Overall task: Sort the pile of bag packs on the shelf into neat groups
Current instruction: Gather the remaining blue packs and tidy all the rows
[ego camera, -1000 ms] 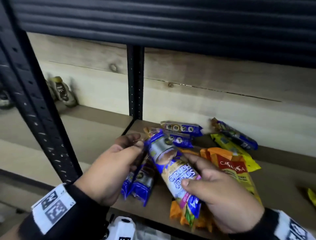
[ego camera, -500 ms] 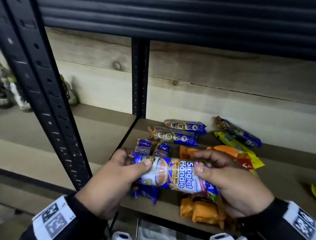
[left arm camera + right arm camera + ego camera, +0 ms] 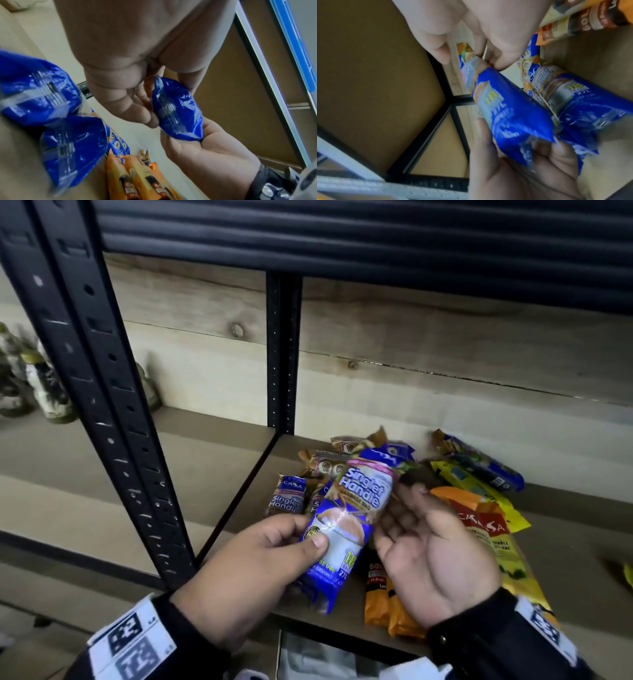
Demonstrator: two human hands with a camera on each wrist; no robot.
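A blue "Singlet Handle" bag pack (image 3: 346,529) stands nearly upright above the shelf's front. My left hand (image 3: 274,556) grips its lower half, thumb on the front; the left wrist view shows the pack (image 3: 176,111) held from above. My right hand (image 3: 431,546) lies palm up beside it, fingers loosely bent, fingertips (image 3: 496,60) touching the pack's upper end (image 3: 477,65). Two matching blue packs (image 3: 287,498) lie side by side on the shelf just behind. Orange packs (image 3: 380,594) and a yellow pack (image 3: 479,487) lie under and right of my right hand.
More packs lie at the shelf's back (image 3: 342,463) and back right (image 3: 479,467). A black upright post (image 3: 102,371) stands close on the left, another (image 3: 282,354) at the back. Bottles (image 3: 48,385) stand on the neighbouring shelf. Bare shelf board (image 3: 575,535) shows at the right.
The pack turned from lying crosswise between both hands to nearly upright. My right hand loosened its hold and turned palm up; the left hand kept its grip.
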